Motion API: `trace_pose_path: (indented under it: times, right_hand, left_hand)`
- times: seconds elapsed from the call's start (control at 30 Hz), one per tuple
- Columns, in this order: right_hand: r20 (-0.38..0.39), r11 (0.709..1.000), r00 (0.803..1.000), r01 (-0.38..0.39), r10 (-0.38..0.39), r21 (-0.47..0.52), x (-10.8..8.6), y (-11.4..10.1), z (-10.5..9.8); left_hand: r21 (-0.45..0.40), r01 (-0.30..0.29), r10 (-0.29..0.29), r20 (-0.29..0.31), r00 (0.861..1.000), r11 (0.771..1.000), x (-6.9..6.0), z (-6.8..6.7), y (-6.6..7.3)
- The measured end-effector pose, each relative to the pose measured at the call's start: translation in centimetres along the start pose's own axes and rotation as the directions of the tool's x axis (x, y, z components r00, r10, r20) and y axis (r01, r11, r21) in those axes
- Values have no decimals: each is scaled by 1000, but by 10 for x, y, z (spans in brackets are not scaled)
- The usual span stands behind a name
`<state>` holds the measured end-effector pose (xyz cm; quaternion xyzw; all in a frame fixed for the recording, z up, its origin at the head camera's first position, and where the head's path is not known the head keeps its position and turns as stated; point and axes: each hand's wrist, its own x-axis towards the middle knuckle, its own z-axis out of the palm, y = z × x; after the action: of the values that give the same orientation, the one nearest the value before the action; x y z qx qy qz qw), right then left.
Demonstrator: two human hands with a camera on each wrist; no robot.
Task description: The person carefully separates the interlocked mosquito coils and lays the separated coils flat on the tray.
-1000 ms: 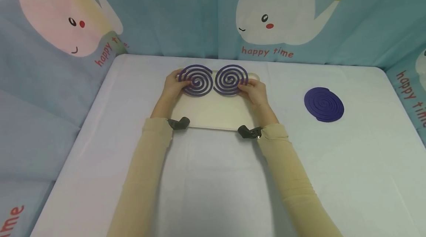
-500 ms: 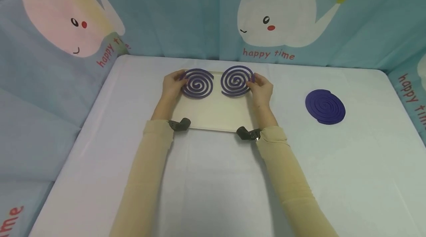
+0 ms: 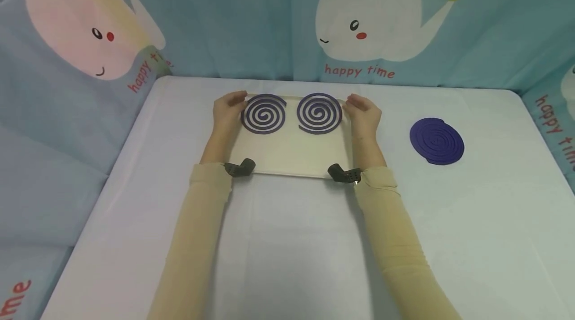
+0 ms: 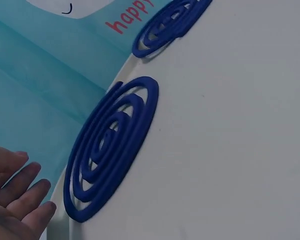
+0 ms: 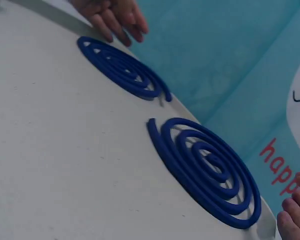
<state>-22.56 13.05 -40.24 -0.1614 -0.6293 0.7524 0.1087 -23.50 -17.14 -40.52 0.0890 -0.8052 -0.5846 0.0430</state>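
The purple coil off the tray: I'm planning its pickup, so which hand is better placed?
Probably the right hand: it is by the right edge of the tray, nearer the purple coil, and holds nothing. The left hand is also free, but at the opposite edge.

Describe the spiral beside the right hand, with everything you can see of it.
The spiral is a smooth, rounded strand, perhaps rubber or plastic, deep blue in the wrist views and more purple from the head camera. It winds loosely from a central end, with gaps between its turns; its outer end points toward the other spiral. It lies on the white tray near the far edge; whether it touches the rim is unclear. A gap separates it from the right hand.
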Motion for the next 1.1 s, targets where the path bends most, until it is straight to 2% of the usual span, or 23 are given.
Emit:
trace_pose_path:
  times: [0.13,0.3,0.43,0.6,0.7,0.93,1.0,1.1]
  right_hand:
    - [-27,996,999,-38,40,86,4,-5,-6]
    - [-46,971,994,-90,102,222,7,-9,-18]
    - [-25,962,993,-102,112,255,8,-13,-25]
    - [15,967,995,-99,98,233,9,-15,-36]
    - [22,976,997,-78,75,202,10,-16,-47]
    - [70,983,995,-77,66,166,9,-18,-73]
    - [80,985,995,-69,57,156,9,-19,-81]
    - [78,983,995,-73,61,168,6,-22,-94]
  left_hand:
    - [12,-9,9,-1,1000,1000,0,0,6]
    - [13,-34,34,13,999,999,-2,5,10]
    - [-79,-43,46,29,999,996,-4,8,15]
    - [-215,-37,54,73,996,976,-4,17,20]
    - [-266,-23,54,110,992,964,-6,29,27]
    - [-317,39,23,189,982,948,-14,64,45]
    - [-329,42,35,225,974,943,-16,76,49]
    - [-350,37,71,290,954,936,-22,93,54]
